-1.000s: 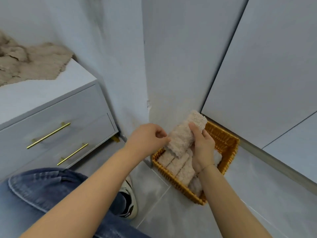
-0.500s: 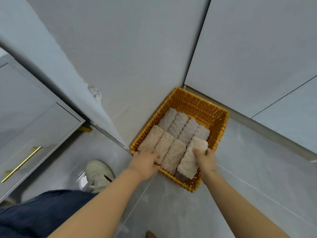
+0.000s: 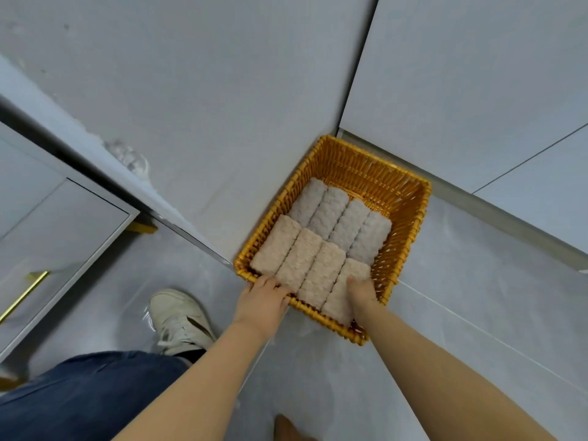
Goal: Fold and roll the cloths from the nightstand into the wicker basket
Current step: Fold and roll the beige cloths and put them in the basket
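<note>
Here the floor (image 3: 477, 313) is pale grey tile, and two grey walls meet in the corner where the basket (image 3: 404, 224) sits, its far side close against them. To my left stands the nightstand (image 3: 63, 237), well apart from the basket; its top is out of view, so I cannot say whether cloths remain there.

Inside the basket lie two rows of rolls, four greyish ones at the back (image 3: 342, 218) and four beige ones in front (image 3: 299, 259), all packed side by side, long axes running away from me and slightly to the right.

The newest roll (image 3: 345, 288) fills the right end of the front row, its near end riding up at the rim. My right hand (image 3: 362, 292) rests on top of it, fingers curled over its near half; it looks more a press than a firm clutch, though I cannot be sure. My left hand (image 3: 262, 299) sits at the near left rim, fingertips touching the neighbouring roll, holding nothing.

The right hand is the one placed to act: I judge the roll needs pushing down and forward along its own axis to seat level.
</note>
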Motion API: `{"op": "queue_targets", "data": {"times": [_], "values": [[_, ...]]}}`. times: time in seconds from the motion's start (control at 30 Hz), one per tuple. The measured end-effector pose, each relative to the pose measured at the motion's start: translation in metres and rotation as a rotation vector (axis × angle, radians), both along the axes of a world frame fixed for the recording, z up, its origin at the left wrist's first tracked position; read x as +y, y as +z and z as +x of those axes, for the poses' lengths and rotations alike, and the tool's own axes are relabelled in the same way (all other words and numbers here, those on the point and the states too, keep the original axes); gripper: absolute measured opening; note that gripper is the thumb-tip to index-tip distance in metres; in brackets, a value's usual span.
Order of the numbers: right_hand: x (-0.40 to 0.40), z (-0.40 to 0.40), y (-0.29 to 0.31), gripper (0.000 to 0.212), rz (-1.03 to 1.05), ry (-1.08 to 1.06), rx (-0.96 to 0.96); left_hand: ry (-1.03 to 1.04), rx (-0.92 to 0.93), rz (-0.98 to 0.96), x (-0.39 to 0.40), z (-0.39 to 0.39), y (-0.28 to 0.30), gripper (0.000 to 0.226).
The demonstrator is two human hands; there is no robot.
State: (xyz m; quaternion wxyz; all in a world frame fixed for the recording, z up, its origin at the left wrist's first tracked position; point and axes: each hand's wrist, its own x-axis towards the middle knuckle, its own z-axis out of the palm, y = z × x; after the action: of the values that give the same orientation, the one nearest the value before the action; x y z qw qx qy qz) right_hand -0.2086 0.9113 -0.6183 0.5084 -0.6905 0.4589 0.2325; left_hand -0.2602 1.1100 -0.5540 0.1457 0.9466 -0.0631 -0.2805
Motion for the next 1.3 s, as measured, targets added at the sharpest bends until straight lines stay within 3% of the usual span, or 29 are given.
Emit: {"op": "queue_targets", "data": {"times": [0.2,0.27,0.37,0.43,0.5,0.6,0.77,0.9,1.0,1.17,1.3], "values": [[-0.001,-0.017,0.013,0.07,-0.037,0.119,-0.13,0.001,-0.028,-0.008,0.001,-0.002,-0.002,0.038],[-0.008,-0.026,0.027,0.08,-0.146,0.385,-0.146,-0.002,-0.02,-0.008,0.001,-0.002,-0.003,0.039],[-0.02,-0.03,0.042,0.049,-0.511,1.01,-0.211,-0.001,0.008,-0.007,0.002,-0.001,-0.005,0.041],[-0.025,-0.025,0.045,0.024,-0.572,1.313,-0.216,0.0,0.031,0.003,0.001,0.001,-0.004,0.043],[-0.027,-0.018,0.041,0.01,-0.538,1.468,-0.111,0.01,0.035,0.0,0.0,0.003,-0.003,0.042],[-0.023,-0.015,0.033,0.007,-0.6,1.626,-0.081,0.018,0.031,-0.007,-0.001,0.002,-0.005,0.042],[-0.016,-0.017,0.025,0.007,-0.616,1.651,-0.124,0.025,0.044,-0.012,0.0,0.002,-0.006,0.042],[-0.017,-0.012,0.034,0.007,-0.605,1.681,-0.035,0.024,0.068,-0.004,-0.003,0.006,-0.004,0.042],[-0.019,-0.011,0.052,0.025,-0.582,1.676,-0.003,0.052,0.098,-0.04,-0.001,0.009,0.001,0.038],[-0.023,-0.02,0.106,0.032,-0.395,1.592,-0.18,0.284,0.163,-0.295,0.002,0.015,0.035,0.027],[-0.005,-0.024,0.153,0.03,-0.31,1.524,-0.402,0.34,0.11,-0.36,0.011,0.016,0.082,0.026]]}}
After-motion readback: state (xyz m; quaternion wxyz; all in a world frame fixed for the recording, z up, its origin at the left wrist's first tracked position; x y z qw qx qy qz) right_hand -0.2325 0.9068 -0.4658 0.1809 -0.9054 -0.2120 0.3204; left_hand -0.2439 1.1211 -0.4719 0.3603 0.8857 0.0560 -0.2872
